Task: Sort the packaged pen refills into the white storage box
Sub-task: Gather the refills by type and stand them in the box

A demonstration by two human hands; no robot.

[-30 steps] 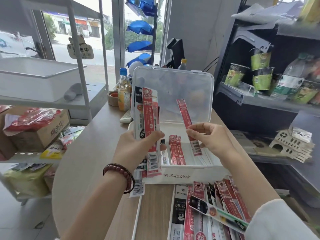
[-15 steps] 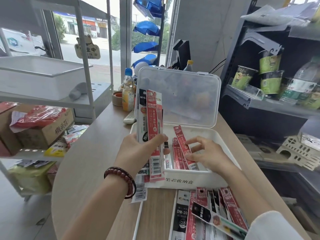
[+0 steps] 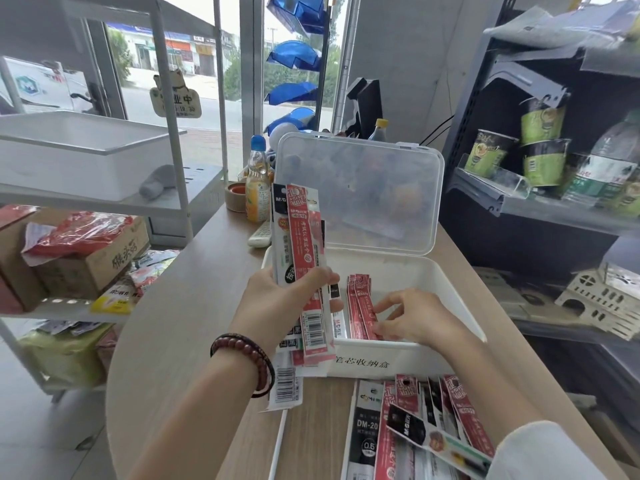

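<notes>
The white storage box (image 3: 446,282) stands open on the wooden counter, its clear lid (image 3: 360,192) tilted up at the back. My left hand (image 3: 277,303) grips an upright bundle of refill packs (image 3: 301,258), red and black-and-white, just left of the box. My right hand (image 3: 412,317) reaches inside the box, fingertips touching the red refill packs (image 3: 358,306) lying in it. More packaged refills (image 3: 415,427) lie spread on the counter in front of the box.
A juice bottle (image 3: 258,181), a tape roll (image 3: 237,195) and a remote (image 3: 259,233) sit behind the box. A white rack with a tray (image 3: 69,150) stands at the left, dark goods shelves (image 3: 540,202) at the right.
My right hand lowered a red refill pack from above the box down into it, beside the other red packs. My left hand kept its bundle in place.
</notes>
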